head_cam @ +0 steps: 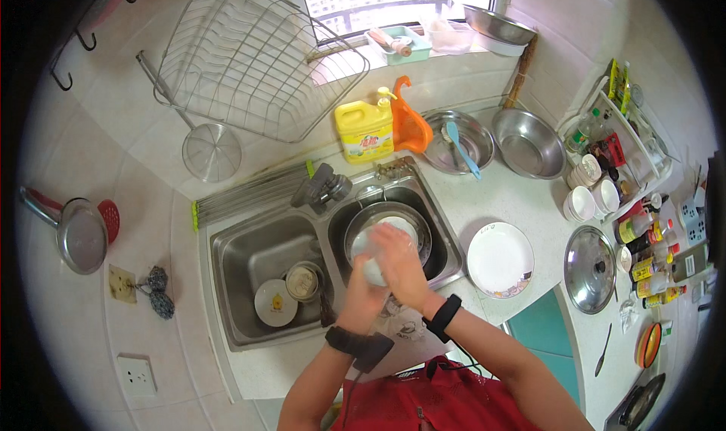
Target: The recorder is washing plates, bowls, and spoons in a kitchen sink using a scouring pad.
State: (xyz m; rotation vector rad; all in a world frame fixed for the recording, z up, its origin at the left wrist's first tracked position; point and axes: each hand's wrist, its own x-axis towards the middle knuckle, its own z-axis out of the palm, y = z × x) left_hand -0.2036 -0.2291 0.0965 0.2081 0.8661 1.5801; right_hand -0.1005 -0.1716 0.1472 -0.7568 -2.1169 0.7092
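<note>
Over the right basin of the double steel sink, my left hand (363, 292) grips a small white bowl (372, 273) by its side. My right hand (400, 261) lies over the same bowl, blurred, its fingers across the upper side; whether it grips the bowl is unclear. Beneath both hands a steel pan (422, 227) sits in the basin with a white dish (401, 224) inside it, partly hidden. The faucet (323, 187) stands behind the divider. In the left basin lie a small plate (276, 303) with a yellow print and a stack of small bowls (303, 282).
A white plate (500, 260) lies on the counter right of the sink. Behind stand a yellow detergent jug (364, 131), a steel basin holding a blue brush (464, 152) and another steel basin (528, 143). A pot lid (590, 269), cups and bottles are farther right. A wire rack (255, 62) hangs on the wall.
</note>
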